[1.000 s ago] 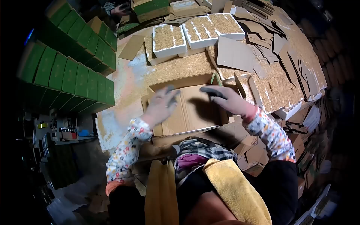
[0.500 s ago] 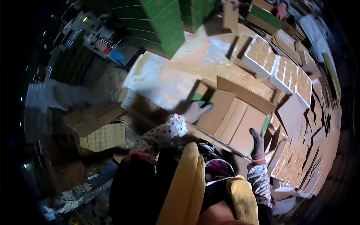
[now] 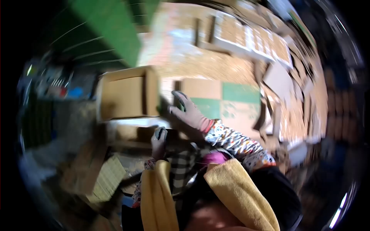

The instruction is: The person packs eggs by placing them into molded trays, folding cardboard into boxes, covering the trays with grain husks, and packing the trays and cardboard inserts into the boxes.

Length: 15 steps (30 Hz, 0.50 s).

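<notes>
An open cardboard box stands at the left end of the worktable, its brown inside facing me. My right hand, in a pale glove with dark fingertips, is to the right of the box. Its thumb and fingers are spread, and nothing is in them. Below the box's near right corner is my left hand, gloved too, its fingers partly bent and a little blurred, with no object visible in them. To the right of my right hand lies a flat brown and green cardboard piece.
Tall green boxes are stacked at the back left. White-edged blocks with a tan top stand across the back right. Loose cardboard pieces lie on the right. A stack of pale sheets sits low at the left.
The open box has moved from in front of me to the left end of the table. Both hands have come off it, and the view has turned. Flat brown and green cardboard now shows in front.
</notes>
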{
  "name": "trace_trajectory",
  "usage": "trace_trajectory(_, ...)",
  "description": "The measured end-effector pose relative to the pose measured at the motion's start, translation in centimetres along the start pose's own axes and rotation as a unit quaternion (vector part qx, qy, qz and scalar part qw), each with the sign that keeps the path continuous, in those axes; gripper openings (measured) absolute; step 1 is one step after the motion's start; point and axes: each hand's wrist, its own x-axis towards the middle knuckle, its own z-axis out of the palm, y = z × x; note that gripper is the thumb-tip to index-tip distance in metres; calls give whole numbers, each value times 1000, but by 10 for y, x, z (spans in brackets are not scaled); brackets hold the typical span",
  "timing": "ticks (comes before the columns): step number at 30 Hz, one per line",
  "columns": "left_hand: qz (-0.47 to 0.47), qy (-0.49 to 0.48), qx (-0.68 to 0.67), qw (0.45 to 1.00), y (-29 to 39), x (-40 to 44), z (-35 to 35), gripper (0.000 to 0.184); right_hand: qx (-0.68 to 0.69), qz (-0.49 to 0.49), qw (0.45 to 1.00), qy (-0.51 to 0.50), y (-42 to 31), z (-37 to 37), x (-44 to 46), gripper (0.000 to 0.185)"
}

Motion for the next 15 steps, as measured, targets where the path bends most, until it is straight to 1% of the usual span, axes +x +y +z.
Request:
trace_trajectory(1,55,-42,102,992,1,2,12,22,-13,-20,1000,-18,-6,-36,-26,57)
trace_trajectory(2,86,-63,225,968,21,-4,30,33,-91,-21,996,8,17,-65,-57,56)
trace_trajectory(3,137,-90,305,938,39,-12,46,47,-67,46,997,18,21,-101,-89,55)
trace_trajectory(4,184,-81,372,906,35,-12,61,57,-122,86,984,94,53,-124,-127,55)
trace_trajectory(5,231,-64,434,868,30,-11,73,68,-192,138,960,152,88,-148,-165,60)
trace_trajectory(6,221,-56,478,848,23,-8,85,86,-366,179,891,199,105,-171,-197,70)
trace_trajectory(7,217,-41,496,839,25,-11,103,93,-394,235,855,243,144,-188,-226,85)
trace_trajectory(8,176,-23,493,852,15,-10,120,96,-301,329,859,252,176,-202,-239,89)
trace_trajectory(9,133,-3,493,860,13,-10,136,98,-198,419,849,253,190,-212,-243,93)
trace_trajectory(10,122,-15,500,857,16,-8,144,104,-99,392,878,255,202,-220,-250,97)
trace_trajectory(11,115,-54,505,854,33,-10,147,104,1,354,900,255,200,-231,-244,101)
trace_trajectory(12,109,-90,510,849,61,-14,149,104,2,276,928,250,196,-243,-247,93)
trace_trajectory(13,98,-130,515,841,92,-25,148,105,104,280,937,182,102,-279,-232,81)
trace_trajectory(14,177,-171,562,789,130,-40,145,99,149,315,914,209,117,-299,-244,66)
trace_trajectory(15,200,-229,634,711,164,-41,137,89,199,257,918,226,73,-326,-245,58)
